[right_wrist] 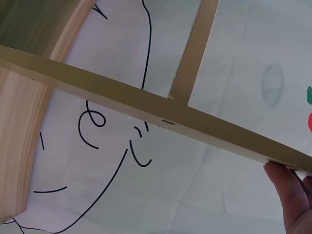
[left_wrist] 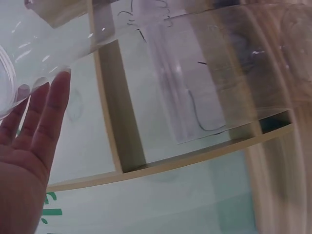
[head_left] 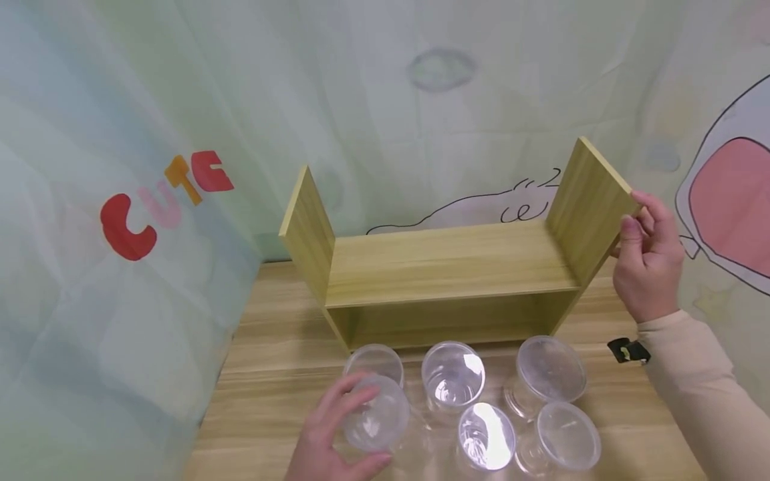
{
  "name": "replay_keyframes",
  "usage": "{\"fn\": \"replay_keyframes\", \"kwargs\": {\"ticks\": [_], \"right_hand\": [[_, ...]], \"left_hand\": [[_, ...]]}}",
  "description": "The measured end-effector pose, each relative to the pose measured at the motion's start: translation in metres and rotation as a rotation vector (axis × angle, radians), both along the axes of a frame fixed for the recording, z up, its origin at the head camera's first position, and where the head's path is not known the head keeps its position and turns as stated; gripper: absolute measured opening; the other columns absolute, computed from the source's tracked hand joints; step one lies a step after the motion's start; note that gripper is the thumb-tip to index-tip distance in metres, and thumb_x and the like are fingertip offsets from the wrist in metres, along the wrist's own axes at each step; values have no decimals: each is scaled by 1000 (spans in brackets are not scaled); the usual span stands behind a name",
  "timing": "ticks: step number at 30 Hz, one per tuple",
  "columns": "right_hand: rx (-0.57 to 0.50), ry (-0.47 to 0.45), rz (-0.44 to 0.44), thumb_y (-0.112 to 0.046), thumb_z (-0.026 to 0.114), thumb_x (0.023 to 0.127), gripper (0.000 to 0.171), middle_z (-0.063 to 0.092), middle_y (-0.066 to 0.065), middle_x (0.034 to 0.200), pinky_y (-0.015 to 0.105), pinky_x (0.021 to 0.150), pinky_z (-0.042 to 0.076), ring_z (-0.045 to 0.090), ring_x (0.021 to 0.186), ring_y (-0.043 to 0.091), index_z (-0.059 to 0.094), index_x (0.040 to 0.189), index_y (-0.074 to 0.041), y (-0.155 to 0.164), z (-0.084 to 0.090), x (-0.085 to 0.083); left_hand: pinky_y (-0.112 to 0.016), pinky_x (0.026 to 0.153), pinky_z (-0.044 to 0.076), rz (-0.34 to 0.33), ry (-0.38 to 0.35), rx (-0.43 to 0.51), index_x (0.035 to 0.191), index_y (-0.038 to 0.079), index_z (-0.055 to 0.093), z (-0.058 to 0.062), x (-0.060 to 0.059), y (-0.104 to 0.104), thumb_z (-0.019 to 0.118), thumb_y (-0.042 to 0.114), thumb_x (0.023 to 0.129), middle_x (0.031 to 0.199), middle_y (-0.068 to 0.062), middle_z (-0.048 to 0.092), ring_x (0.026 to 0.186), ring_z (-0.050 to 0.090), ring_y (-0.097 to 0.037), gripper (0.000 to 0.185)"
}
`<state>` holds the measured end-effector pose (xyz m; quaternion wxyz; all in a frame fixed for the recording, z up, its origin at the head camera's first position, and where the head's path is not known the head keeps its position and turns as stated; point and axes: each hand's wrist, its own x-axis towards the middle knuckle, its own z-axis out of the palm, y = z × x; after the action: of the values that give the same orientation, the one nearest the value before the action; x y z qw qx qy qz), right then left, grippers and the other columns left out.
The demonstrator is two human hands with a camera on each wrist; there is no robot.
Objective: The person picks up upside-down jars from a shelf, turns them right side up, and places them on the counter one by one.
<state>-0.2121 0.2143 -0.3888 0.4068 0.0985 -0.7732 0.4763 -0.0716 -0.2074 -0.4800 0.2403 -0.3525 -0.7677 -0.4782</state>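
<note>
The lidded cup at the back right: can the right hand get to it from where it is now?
Probably yes. The right hand grips the shelf's right side panel, and the lidded cup stands on the table just below it, with nothing between them. It would only need to let go of the panel first.

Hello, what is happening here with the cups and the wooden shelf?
A person works at a wooden table. The right hand grips the upper edge of the right side panel of a small wooden shelf that stands by the wall. The left hand holds a clear plastic cup at the front left of a cluster of similar clear cups, which stand in front of the shelf.
</note>
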Motion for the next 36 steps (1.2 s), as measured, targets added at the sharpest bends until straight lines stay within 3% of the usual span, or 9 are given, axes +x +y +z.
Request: {"fn": "replay_keyframes", "kwargs": {"ticks": [8,14,25,30,36], "right_hand": [[-24,7,-6,-19,44,105,37,66,7,121,11,72,50,65,88,4,51,138,-4,-3,0,0],[-66,4,-11,-15,45,104,35,66,7,120,12,72,50,65,89,5,51,137,-2,-5,0,-2],[-76,64,-11,-12,45,104,35,67,3,112,12,71,51,66,86,7,49,135,4,-4,1,-6],[-91,14,-23,-11,44,104,35,66,3,114,12,71,50,66,87,6,50,135,2,-4,-1,-5],[-70,10,-39,-12,45,104,35,65,3,118,11,72,49,64,88,3,50,136,0,-3,-2,-5]], "left_hand": [[-27,79,55,51,-27,-61,129,6,61,-20,4,0,88,37,73,131,-15,56,106,63,-26,70],[-25,93,49,66,56,-80,125,5,63,-34,1,1,83,46,78,127,-18,58,111,61,-31,66],[-24,91,50,94,78,-83,122,3,64,-44,4,10,85,45,76,123,-21,59,102,65,-32,65],[-25,92,50,106,80,-98,122,3,65,-50,4,10,85,45,75,124,-20,60,103,64,-31,66],[-27,91,50,100,222,-116,117,3,68,-54,-5,8,79,50,80,122,-21,61,108,60,-30,61]]}}
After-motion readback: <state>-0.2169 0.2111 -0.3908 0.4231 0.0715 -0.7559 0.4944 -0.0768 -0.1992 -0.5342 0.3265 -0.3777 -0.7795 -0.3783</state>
